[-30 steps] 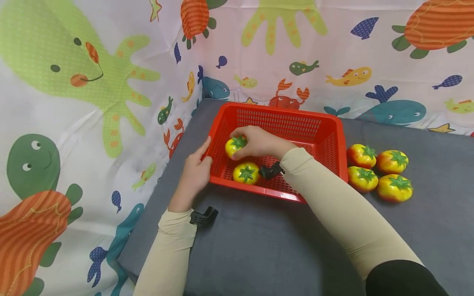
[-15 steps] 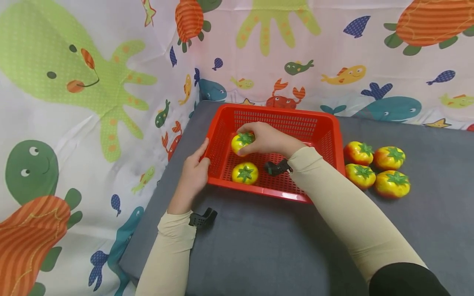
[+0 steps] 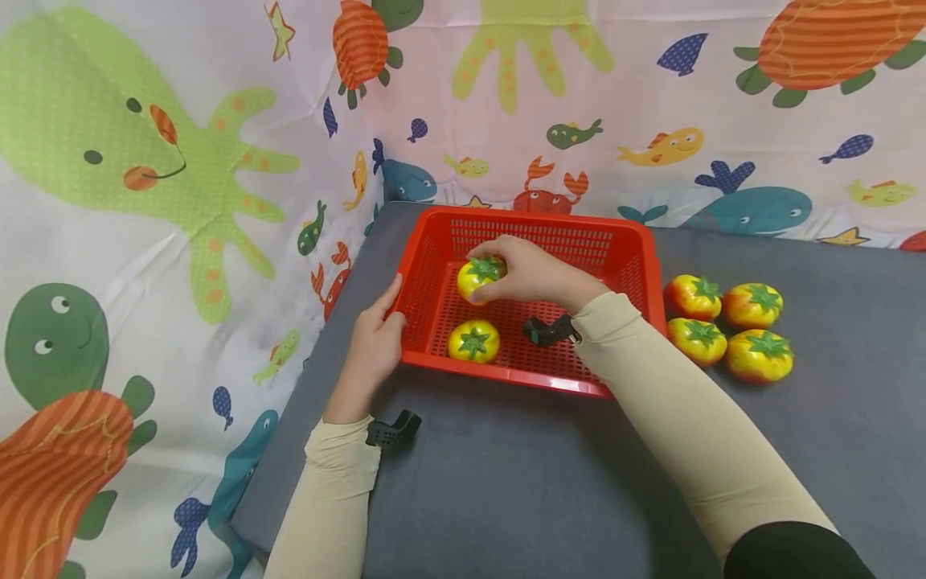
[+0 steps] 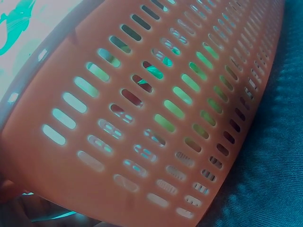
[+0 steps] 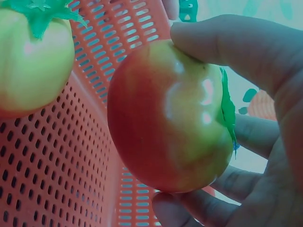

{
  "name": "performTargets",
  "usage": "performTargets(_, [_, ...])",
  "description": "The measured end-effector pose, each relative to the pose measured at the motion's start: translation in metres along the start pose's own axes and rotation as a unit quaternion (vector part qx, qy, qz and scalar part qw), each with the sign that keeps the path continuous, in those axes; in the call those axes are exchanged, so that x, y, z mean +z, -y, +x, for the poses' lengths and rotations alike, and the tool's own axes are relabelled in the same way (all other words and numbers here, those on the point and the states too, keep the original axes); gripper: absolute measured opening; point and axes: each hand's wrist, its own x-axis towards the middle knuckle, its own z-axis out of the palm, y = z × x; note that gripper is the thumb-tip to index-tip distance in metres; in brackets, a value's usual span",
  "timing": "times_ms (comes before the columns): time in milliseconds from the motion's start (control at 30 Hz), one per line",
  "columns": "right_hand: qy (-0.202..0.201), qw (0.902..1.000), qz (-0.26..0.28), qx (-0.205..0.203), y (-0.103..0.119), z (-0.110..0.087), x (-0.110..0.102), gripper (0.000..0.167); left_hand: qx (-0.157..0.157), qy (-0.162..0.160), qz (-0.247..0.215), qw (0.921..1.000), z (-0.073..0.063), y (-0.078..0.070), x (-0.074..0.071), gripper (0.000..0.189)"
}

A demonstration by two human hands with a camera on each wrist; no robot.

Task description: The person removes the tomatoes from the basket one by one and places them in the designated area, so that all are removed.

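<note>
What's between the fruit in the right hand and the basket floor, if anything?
Nothing visible: the right hand holds the fruit over the basket floor; the other fruit inside sits nearer the person, apart from it.

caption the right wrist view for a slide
Right hand gripping a glossy tomato, a second tomato alongside, red perforated basket behind.

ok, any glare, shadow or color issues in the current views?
Head: soft shadow on the gray table in front of the red basket. Left wrist: blue-teal cast, upper-left corner washed out. Right wrist: white glare spots on the held fruit, pale, bright background.
</note>
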Motion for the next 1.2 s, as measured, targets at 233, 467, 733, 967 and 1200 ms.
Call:
performTargets(233, [-0.010, 0.9998, 0.013, 0.006, -0.004, -0.014, -0.004, 0.066, 0.005, -0.001, -0.001, 1.0000, 0.000, 0.001, 0.001, 0.063])
performTargets(467, [-0.009, 0.9997, 0.024, 0.003, -0.008, -0.027, -0.005, 0.064, -0.007, -0.003, -0.008, 0.9999, -0.002, -0.001, 0.002, 0.064])
performTargets(733, [-0.021, 0.9994, 0.027, 0.010, -0.014, -0.040, -0.007, 0.065, -0.011, -0.004, -0.010, 0.9999, -0.001, -0.001, 0.003, 0.064])
performTargets(967, [-0.031, 0.9984, 0.046, 0.006, -0.019, -0.054, -0.013, 0.065, -0.013, -0.002, -0.004, 0.9999, 0.000, 0.001, 0.002, 0.064])
performTargets(1200, [-0.042, 0.9987, 0.031, 0.004, -0.019, -0.075, -0.024, 0.065, -0.016, -0.002, -0.006, 0.9999, 0.002, 0.001, 0.001, 0.064])
